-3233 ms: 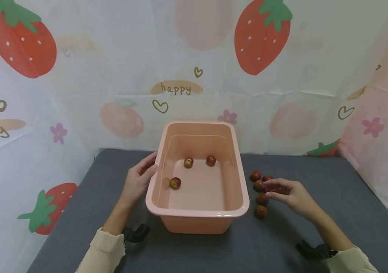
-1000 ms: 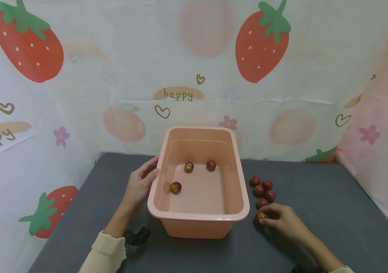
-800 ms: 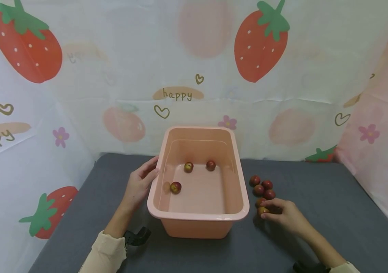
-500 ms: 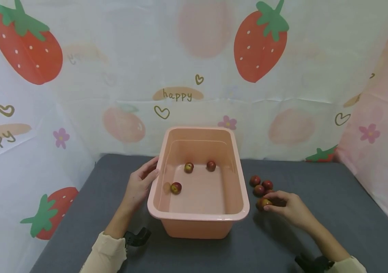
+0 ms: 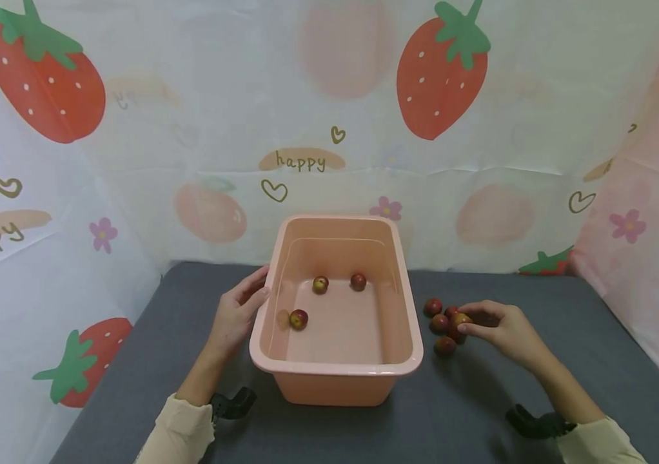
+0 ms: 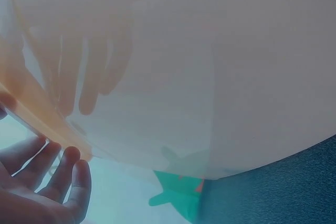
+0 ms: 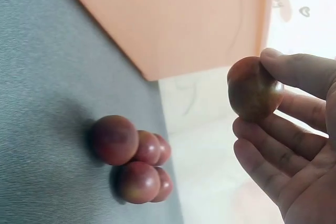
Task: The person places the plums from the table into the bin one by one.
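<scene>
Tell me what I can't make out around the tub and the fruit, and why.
Head view: one fruit beside the tub, partly covered by the held fruit.
Right wrist view: two rear fruits, partly hidden by nearer fruits; the right hand, cut off by the right edge.
Left wrist view: the tub's contents, hidden by its wall.

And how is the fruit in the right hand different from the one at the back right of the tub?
The held fruit is pinched in the air by the right hand; the back-right fruit rests in the tub. In the head view, the held fruit shows a yellowish patch, while the back-right fruit looks dark red. Both are round.
</scene>
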Motion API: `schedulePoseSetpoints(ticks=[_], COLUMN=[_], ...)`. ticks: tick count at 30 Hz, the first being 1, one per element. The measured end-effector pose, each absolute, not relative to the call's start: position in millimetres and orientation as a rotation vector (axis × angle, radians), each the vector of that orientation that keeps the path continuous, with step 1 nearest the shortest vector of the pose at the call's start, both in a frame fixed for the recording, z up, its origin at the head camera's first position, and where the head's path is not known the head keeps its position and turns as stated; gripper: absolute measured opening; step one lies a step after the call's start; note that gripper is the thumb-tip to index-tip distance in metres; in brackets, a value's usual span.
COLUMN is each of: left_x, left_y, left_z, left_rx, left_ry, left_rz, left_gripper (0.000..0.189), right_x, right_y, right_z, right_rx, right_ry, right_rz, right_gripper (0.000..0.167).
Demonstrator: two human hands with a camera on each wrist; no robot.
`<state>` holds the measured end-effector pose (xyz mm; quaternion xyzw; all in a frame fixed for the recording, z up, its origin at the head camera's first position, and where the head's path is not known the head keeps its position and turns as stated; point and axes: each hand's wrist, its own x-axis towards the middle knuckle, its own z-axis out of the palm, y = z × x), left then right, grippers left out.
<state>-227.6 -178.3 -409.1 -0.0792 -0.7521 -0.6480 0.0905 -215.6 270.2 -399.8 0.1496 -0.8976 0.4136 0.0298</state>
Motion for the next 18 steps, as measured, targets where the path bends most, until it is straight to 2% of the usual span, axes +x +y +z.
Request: schedulePoseSetpoints(ticks=[18], left_x=[-228.8], left_y=[-179.7], left_z=[-408.8], left_rx=[-0.226], left_ry=[-2.252], left_rz=[-1.923], left_gripper=[0.046], right_x=[-218.2], right_y=[275.8], right_z=[-396.6], right_rx=[0.391], right_ry=[-2.785], right_rz=[1.254], right_gripper=[0.038])
